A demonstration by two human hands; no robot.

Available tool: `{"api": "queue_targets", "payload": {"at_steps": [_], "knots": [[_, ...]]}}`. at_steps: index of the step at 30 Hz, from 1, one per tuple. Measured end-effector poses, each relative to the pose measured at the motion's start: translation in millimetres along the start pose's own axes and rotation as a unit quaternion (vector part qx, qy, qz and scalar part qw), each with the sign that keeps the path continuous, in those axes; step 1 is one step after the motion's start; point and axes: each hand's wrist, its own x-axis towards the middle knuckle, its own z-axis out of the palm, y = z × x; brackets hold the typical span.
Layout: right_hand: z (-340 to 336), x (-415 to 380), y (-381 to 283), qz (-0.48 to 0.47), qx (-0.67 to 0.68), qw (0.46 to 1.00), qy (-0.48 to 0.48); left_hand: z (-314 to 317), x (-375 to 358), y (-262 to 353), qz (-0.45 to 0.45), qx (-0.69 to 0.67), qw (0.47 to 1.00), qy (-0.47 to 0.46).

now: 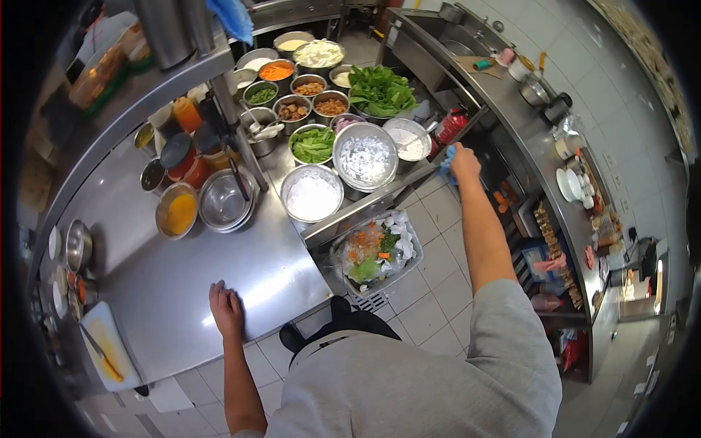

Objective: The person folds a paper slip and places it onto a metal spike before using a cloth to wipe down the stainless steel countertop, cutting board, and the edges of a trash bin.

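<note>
My left hand [226, 308] rests on the steel worktop [168, 285] near its front edge, fingers loosely apart and holding nothing. Out to the right, my right hand [464, 163] is closed around a blue cloth [447, 166], beside the end of the ingredient counter. Close to that hand stand a pot of white powder [405, 140] with a spoon in it and a wide metal bowl [365, 156] dusted white inside. Another bowl of white powder [312, 193] sits to its left. On the worktop are a bowl of yellow liquid [177, 211] and stacked empty metal bowls [225, 201].
A waste bin [416, 255] with scraps stands on the floor below the counter. Leafy greens [380, 91] and several pots of chopped food fill the counter. At left, a knife [101, 350] lies on a cutting board [128, 343]. A long steel counter [511, 109] runs along the right.
</note>
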Motion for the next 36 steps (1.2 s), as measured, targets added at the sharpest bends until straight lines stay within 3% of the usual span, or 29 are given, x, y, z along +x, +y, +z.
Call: {"api": "queue_targets", "payload": {"at_steps": [5,11,13,19,21,26,30,32,36], "knots": [[8.9,10.8,7.1,0.004,-0.056,0.998,0.013,-1.2,2.0,6.5,0.001,0.005,1.000,0.010],[0.0,-43.7,-24.4,-0.030,0.032,0.999,0.030,-2.8,3.2,3.2,0.011,-0.002,1.000,0.022],[3.5,-69.2,-43.3,-0.032,0.047,0.998,0.017,-4.0,2.8,3.6,-0.001,-0.004,1.000,0.017],[15.8,-187.8,-128.4,-0.162,0.200,0.966,-0.002,-7.3,0.5,-0.2,0.001,-0.020,1.000,0.008],[4.0,-232.3,-169.3,-0.176,0.230,0.955,-0.062,-7.7,-1.6,-2.9,0.008,-0.030,0.999,0.010],[-21.5,-303.2,-238.9,-0.178,0.204,0.957,-0.105,-8.8,-5.8,-6.0,0.018,-0.040,0.999,0.009],[-12.9,-338.4,-257.5,-0.321,0.204,0.904,-0.193,-10.9,-8.7,-7.7,0.032,-0.057,0.998,0.002],[20.1,-366.2,-260.4,-0.435,0.289,0.823,-0.223,-13.7,-7.7,-8.3,0.039,-0.055,0.998,0.002],[53.5,-406.4,-249.2,-0.313,0.438,0.788,-0.299,-13.7,-7.5,-9.0,0.058,-0.050,0.997,0.008]]}}
